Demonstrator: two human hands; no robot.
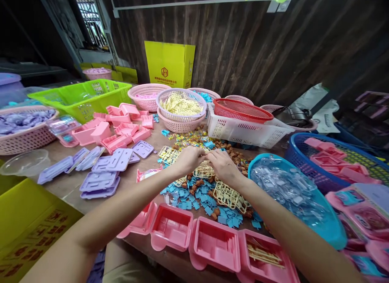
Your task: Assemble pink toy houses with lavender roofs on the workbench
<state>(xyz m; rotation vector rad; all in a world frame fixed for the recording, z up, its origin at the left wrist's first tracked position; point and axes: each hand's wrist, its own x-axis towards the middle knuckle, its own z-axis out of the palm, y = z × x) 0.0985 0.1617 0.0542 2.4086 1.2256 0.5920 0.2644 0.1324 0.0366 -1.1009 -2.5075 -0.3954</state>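
Observation:
My left hand [192, 159] and my right hand [223, 165] meet above a pile of small parts, fingertips bent and almost touching. Both are closed in a pinch; whatever is between the fingers is too small or hidden to make out. Just below them lies a cream plastic sprue frame [204, 170], and I cannot tell whether the fingers touch it. Another cream sprue frame [226, 194] rests beneath my right wrist. Around them are scattered blue plastic pieces [197, 200], brown bear-like pieces [240, 158] and small yellow pieces [190, 139].
Open pink boxes [172, 226] line the near table edge, one with cream sticks. Purple panels [117, 159] and pink trays [101, 132] lie left. A turquoise basin [331, 230] of clear parts and a blue basket [296, 153] stand right. A basket of cream pieces [181, 103] stands behind.

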